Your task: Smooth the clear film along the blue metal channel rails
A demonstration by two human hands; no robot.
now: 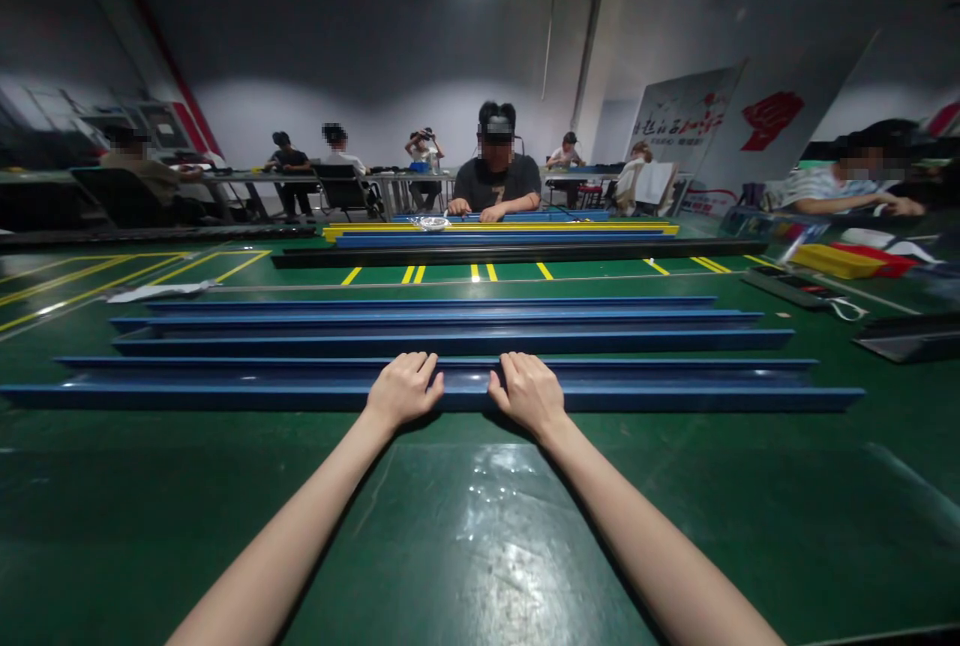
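A long blue U-shaped channel lies crosswise on the green tabletop, its hollow side up. My left hand grips it just left of the middle, fingers bent over the far rim and thumb on the inside. To the right, my right hand holds the same channel in a matching way, a short gap between the two thumbs. The fingertips of both hands are hidden behind the far rim. Directly beyond it, parallel, lie more blue channels, which neither hand appears to touch.
Farther back lie a long black channel and yellow channels. A co-worker sits across the table. On the right are a dark device with a white loop, a yellow tray and a black piece. White paper lies left.
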